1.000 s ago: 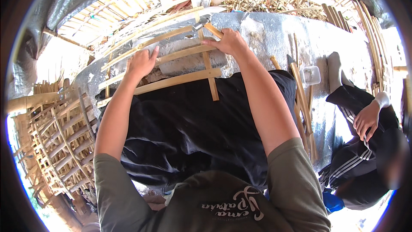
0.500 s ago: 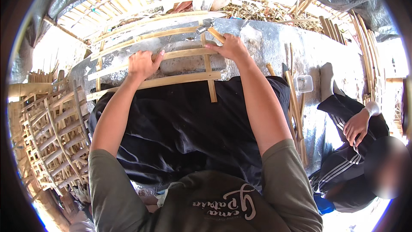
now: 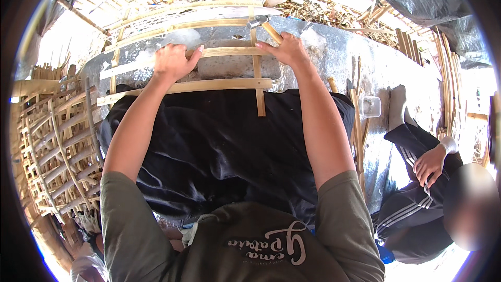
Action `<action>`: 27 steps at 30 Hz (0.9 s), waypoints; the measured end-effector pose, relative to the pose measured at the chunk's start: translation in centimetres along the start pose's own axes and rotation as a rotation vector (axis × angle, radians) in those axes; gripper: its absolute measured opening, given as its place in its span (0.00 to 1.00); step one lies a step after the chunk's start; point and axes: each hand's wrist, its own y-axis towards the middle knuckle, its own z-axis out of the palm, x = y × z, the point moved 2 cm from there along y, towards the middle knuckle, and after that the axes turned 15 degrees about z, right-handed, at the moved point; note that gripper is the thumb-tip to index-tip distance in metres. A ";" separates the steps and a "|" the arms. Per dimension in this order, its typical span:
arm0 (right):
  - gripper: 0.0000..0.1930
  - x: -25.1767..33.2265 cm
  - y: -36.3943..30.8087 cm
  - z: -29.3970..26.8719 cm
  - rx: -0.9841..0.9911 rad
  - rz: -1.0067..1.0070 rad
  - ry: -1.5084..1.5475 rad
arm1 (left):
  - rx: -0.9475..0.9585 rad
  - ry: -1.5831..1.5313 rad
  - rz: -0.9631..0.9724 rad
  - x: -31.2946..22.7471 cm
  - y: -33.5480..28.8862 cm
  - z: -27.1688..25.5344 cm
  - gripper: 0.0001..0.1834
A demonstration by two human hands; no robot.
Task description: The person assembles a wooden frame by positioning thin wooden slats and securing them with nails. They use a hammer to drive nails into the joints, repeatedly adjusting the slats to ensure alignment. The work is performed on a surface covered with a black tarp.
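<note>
A lattice frame of pale bamboo slats (image 3: 219, 84) spans the space before me, its near edge over the black cloth on my lap. My left hand (image 3: 175, 62) is closed over one of its long slats, left of the middle. At the right end of that same slat, my right hand (image 3: 288, 51) has its fingers wrapped round the wooden handle of a hammer (image 3: 272, 33). The thumb of that hand reaches onto the slat where it meets a crosspiece (image 3: 257, 70). The hammer's metal head rests by the crosspiece, beside the slat beyond.
A person in dark striped trousers sits at the right, one hand (image 3: 429, 166) on a knee. Nearby lie a clear plastic container (image 3: 371, 106) and long bamboo strips (image 3: 358, 136). Woven bamboo panels (image 3: 57, 151) stand at the left. Bamboo scraps (image 3: 326, 15) are heaped at the back.
The lattice and both hands sit slightly higher in the picture, and my right hand with the hammer is a little farther right. Both grips look the same.
</note>
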 end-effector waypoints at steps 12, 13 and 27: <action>0.56 0.0 0.0 0.4 0.020 0.060 -0.001 | 0.378 -0.260 -0.163 -0.5 -0.1 0.2 0.36; 0.57 0.0 -0.1 0.4 0.013 0.038 -0.004 | 0.333 -0.241 -0.149 -0.6 -0.3 0.1 0.36; 0.55 0.7 -0.4 0.6 0.033 0.023 -0.012 | 0.240 0.021 -0.757 18.2 -3.8 -3.5 0.34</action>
